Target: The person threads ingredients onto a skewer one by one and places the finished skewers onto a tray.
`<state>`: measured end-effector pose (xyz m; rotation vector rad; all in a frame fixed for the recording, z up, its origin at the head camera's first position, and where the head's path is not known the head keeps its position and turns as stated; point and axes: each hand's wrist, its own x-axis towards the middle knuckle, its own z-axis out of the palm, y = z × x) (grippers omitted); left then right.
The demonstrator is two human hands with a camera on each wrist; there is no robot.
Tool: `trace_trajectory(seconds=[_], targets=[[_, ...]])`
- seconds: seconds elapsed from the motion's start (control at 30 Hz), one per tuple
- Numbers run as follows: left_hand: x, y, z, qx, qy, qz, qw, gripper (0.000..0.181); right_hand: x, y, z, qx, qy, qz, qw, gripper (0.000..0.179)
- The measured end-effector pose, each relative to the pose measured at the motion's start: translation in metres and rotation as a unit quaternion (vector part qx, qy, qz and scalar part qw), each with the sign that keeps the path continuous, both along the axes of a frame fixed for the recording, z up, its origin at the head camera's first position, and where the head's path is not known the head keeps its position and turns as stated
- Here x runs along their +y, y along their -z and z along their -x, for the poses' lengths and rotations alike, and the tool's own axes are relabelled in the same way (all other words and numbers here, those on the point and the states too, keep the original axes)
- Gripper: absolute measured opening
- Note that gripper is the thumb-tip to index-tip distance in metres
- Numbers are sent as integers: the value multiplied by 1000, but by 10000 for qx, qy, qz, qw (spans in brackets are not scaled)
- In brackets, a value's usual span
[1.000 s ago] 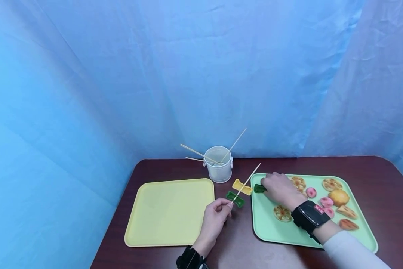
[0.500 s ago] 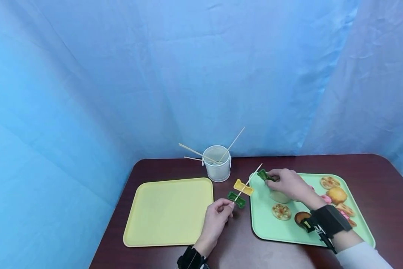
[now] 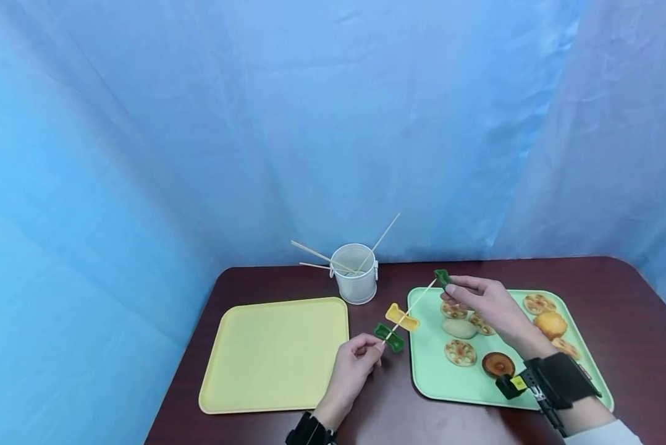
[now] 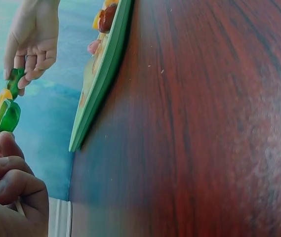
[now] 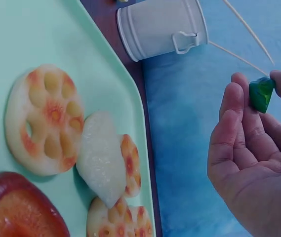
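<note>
One stick [image 3: 422, 296] is being pinched by the left hand [image 3: 351, 367] at bottom middle; the right hand [image 3: 488, 306], lower right, is pinching a green piece [image 3: 442, 277] near the stick's tip.

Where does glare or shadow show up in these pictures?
Head view: curtain brightest at left, soft sheen on the tabletop, shadow at the near edge of the green tray. Left wrist view: pale tabletop glare at right. Right wrist view: glossy speckles on the white piece.

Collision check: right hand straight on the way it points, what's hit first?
Likely the skewer in the left hand, tip first; it looks just ahead of the pinched green piece, though depth is unclear.
</note>
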<state>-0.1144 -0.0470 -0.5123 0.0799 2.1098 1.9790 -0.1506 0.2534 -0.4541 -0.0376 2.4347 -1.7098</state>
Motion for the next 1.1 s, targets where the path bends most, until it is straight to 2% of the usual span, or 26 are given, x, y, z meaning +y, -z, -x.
trace_trajectory(seconds=[0.4,0.7,0.97,1.1], targets=[[1,2,-1,51,62,-100,9999,22,-4,-5,-1,167,-49,85,9998,67],[1,4,0,-25,-24,-125,9999,18,-6,-6,-1,414,-17,-142,9990,62],[2,2,1,20,-17,29,10000,19,-7,-6,2,359,-157,-219,9990,59],[4,2,-1,-79,-38,31,10000,20,-10,-2,3,304,-155,-144,9993,58]])
